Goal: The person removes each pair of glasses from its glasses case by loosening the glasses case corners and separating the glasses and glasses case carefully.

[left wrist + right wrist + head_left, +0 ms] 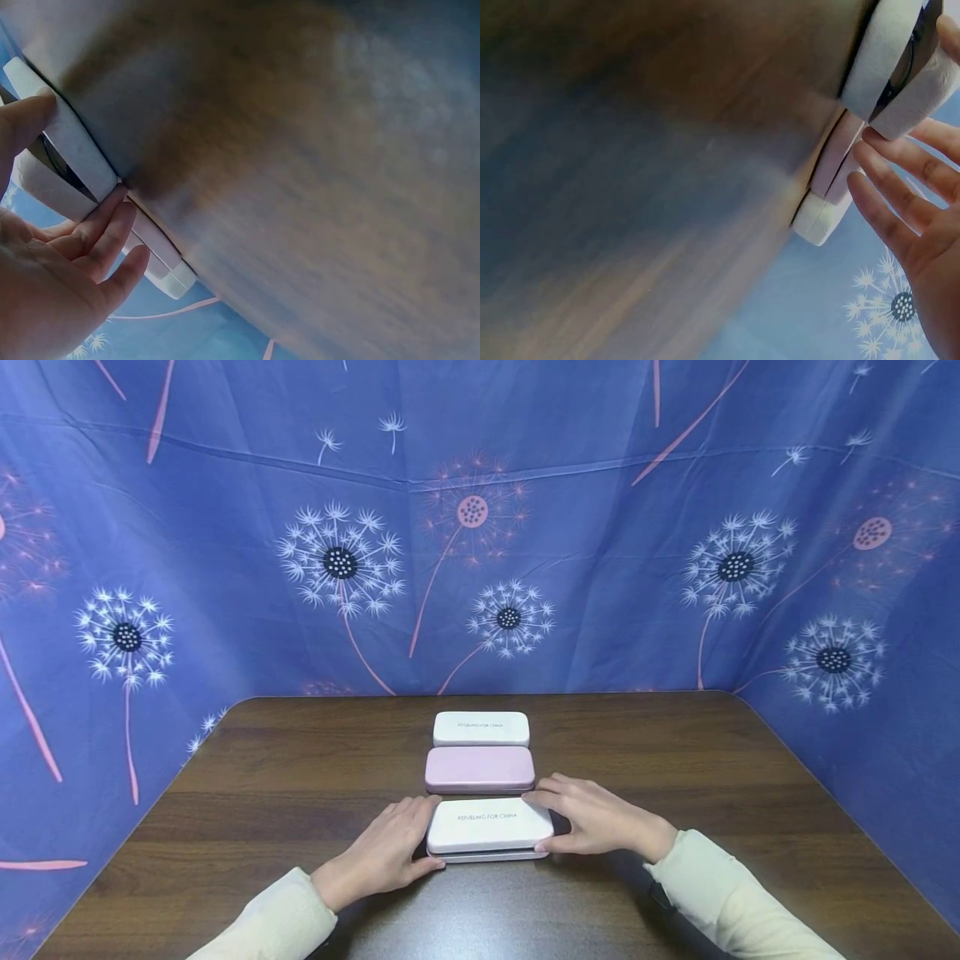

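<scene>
Nearest the person is a white glasses case (487, 828) with dark lettering on its lid, standing a little ajar along the front. The left hand (384, 847) grips its left end, thumb on the front of the base and fingers at the back corner. At the right end, the right hand (596, 818) holds the lid, its thumb at the lid's front edge and fingers at the rear corner. Through the gap in the right wrist view, something dark shows inside the white case (915, 101); the lid hides most of it.
Right behind stands a closed pink case (480, 768), and beyond that a second white case (482, 728) with lettering, all in one row. They sit on a dark wooden table (315, 743). A blue dandelion-print cloth (570, 527) hangs around the back and sides.
</scene>
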Tool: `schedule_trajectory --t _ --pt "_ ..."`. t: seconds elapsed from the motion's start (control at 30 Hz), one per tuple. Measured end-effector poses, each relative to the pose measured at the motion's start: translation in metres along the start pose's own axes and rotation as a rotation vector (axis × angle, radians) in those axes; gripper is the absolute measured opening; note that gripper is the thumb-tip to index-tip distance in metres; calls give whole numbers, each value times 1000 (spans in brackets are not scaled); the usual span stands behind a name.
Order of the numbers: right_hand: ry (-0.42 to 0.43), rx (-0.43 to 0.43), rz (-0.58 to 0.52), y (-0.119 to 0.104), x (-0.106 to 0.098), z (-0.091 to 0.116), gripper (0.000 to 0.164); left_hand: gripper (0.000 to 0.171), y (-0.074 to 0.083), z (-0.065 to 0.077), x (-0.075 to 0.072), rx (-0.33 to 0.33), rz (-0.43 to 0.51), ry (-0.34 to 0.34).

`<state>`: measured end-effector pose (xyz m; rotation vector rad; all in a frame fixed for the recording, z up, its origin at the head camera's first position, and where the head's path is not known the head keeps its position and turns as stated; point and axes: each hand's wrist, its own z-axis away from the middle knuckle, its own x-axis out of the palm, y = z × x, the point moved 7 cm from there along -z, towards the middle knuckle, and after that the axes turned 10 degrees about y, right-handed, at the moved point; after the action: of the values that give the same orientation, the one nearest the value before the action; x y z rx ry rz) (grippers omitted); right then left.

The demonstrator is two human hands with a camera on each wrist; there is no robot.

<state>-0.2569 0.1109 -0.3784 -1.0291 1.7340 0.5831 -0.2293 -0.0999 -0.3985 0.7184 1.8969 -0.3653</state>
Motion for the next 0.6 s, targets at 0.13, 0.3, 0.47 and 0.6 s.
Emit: schedule_trajectory --t 0.13,0.3,0.47,0.6 --pt "-39 35 -42 2 0 -2 62 81 -1 1 -1 -3 3 7" --pt "-74 54 -79 6 1 -5 62 81 -1 1 -2 6 5 37" --pt "-110 95 -128 11 2 -6 61 81 -1 1 -3 10 9 60" --pt "-125 111 -164 13 2 -7 60 81 -1 1 -2 -3 14 44"
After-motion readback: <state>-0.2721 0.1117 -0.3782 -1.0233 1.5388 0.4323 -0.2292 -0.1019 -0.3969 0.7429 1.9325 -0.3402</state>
